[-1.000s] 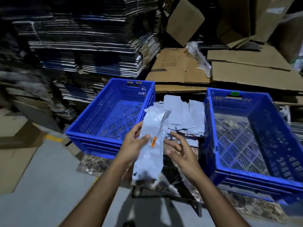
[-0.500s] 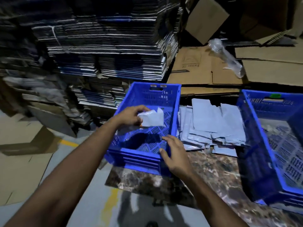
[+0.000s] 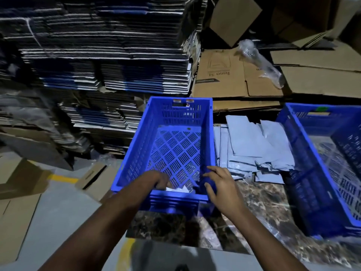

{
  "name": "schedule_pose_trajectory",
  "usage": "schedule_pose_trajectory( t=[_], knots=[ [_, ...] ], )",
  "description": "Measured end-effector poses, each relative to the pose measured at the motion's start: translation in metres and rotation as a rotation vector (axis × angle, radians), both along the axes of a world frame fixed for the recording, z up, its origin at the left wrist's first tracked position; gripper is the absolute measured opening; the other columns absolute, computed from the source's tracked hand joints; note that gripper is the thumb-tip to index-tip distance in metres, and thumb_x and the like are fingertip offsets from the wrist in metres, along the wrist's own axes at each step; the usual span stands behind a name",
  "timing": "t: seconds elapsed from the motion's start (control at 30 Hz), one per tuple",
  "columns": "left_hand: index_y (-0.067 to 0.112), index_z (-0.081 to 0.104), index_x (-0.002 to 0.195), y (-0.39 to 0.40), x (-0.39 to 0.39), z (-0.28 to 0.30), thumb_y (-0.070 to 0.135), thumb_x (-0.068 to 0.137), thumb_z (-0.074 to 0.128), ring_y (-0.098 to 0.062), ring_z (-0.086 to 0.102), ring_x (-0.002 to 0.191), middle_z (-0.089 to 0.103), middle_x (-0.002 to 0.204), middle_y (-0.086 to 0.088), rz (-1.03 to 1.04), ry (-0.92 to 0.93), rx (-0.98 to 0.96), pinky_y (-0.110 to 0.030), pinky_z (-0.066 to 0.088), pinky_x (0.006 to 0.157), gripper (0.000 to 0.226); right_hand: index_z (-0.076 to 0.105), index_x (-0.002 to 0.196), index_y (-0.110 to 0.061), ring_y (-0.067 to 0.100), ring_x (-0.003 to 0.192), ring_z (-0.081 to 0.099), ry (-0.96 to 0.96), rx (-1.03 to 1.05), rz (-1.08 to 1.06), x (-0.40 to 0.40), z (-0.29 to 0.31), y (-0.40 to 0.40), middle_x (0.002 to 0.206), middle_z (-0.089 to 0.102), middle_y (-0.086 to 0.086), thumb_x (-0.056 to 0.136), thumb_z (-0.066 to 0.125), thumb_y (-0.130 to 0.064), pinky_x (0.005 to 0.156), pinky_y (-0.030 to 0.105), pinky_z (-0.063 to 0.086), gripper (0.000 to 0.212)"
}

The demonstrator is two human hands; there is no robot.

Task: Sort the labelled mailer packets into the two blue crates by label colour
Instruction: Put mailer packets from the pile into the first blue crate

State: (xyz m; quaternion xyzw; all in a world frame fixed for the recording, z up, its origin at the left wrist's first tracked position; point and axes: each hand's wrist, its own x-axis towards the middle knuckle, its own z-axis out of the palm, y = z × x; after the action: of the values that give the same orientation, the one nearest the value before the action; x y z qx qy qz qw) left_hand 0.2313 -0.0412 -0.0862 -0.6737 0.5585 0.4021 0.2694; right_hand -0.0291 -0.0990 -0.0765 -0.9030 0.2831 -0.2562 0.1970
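While both forearms reach over the near rim, the scene reads as follows.

Left crate: blue, slatted floor, standing on a dark marbled slab; an orange-and-white label sits on its far rim.

Packet in crate: a pale mailer lies on the floor at the near wall, mostly hidden by that wall and the left hand; its label colour cannot be told.

Left hand: dipped inside, fingers curled down onto the packet; whether they grip it or only touch it cannot be told.

Right hand: at the near right corner, fingers spread and relaxed, resting on the rim and clamped on nothing.

Packet pile: grey-blue mailers overlapping on the slab, between the two crates.

Right crate: blue, with a green label on its far rim, cut off by the frame edge.

Background: stacked flattened cartons behind the left crate, brown cardboard sheets behind the pile, with crumpled clear plastic on them.
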Motion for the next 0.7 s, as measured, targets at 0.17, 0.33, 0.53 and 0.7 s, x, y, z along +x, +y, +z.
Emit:
schedule_pose_trajectory(
  t=[0.17, 0.33, 0.53, 0.7],
  knots=[
    [0.024, 0.04, 0.15, -0.003, -0.009, 0.014, 0.027, 0.101, 0.052, -0.026, 0.05, 0.127, 0.041, 0.155, -0.008, 0.115, 0.001, -0.195, -0.04, 0.04, 0.108, 0.051, 0.069, 0.115, -0.018, 0.005, 0.113, 0.057, -0.214, 0.216, -0.02, -0.013, 0.008, -0.018, 0.127, 0.057, -0.007, 0.09, 0.062, -0.022, 0.097, 0.015, 0.042, 0.026],
    [0.019, 0.037, 0.151, -0.014, -0.052, 0.038, 0.04, 0.102, 0.048, -0.027, 0.037, 0.141, 0.041, 0.154, -0.008, 0.342, 0.134, -0.799, -0.032, 0.028, 0.113, 0.054, 0.068, 0.108, -0.009, 0.027, 0.106, 0.059, -0.171, 0.234, -0.334, -0.036, -0.007, -0.1, 0.11, 0.066, 0.007, 0.09, 0.061, -0.013, 0.084, 0.024, 0.041, 0.019],
    [0.018, 0.029, 0.154, -0.027, -0.131, 0.049, 0.037, 0.103, 0.042, -0.018, 0.022, 0.148, 0.026, 0.162, 0.002, 0.314, 0.17, -0.972, -0.033, 0.016, 0.121, 0.057, 0.053, 0.135, -0.001, 0.037, 0.13, 0.046, 0.245, 0.139, -0.275, -0.035, -0.014, -0.185, 0.138, 0.053, 0.019, 0.098, 0.057, -0.022, 0.105, 0.039, 0.038, 0.042],
    [0.027, 0.017, 0.158, -0.027, -0.155, 0.038, 0.036, 0.105, 0.04, -0.01, 0.005, 0.152, 0.007, 0.165, 0.012, 0.352, 0.057, -0.911, -0.048, 0.014, 0.122, 0.059, 0.056, 0.117, -0.006, 0.033, 0.108, 0.057, 0.592, 0.002, -0.144, -0.023, -0.026, -0.195, 0.118, 0.057, 0.016, 0.099, 0.054, -0.038, 0.077, 0.036, 0.043, 0.036]
  ],
)
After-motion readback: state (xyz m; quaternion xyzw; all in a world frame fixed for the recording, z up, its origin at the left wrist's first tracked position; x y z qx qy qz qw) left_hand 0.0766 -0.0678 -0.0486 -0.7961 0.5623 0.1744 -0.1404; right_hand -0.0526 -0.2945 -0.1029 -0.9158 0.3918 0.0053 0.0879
